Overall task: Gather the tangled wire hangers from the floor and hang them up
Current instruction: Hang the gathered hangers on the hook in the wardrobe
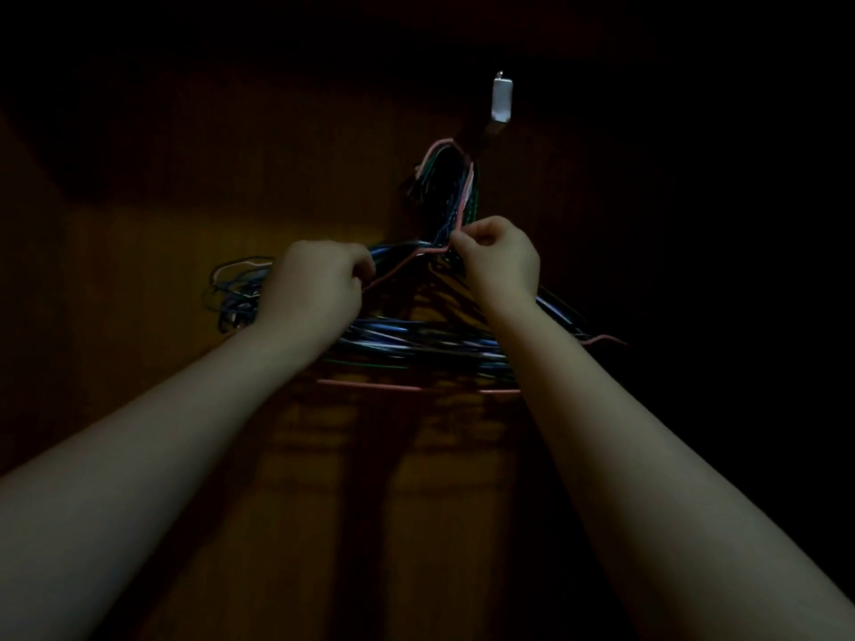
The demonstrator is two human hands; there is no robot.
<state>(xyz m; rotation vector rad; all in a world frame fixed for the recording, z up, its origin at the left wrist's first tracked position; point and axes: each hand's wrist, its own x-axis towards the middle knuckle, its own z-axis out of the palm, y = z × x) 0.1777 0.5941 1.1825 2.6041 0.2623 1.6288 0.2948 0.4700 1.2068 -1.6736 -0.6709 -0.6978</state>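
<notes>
Bundle of thin wire hangers (416, 344) in blue, green and dark colours at frame centre, one pink hanger (407, 386) frontmost, necks gathered upward, hook ends bunched at upper centre, triangular bodies overlapping

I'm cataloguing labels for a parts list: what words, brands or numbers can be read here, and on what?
None can be read. The white hook plate shows no print in this dim picture, and neither do the wire hangers or the wooden panel.
</notes>
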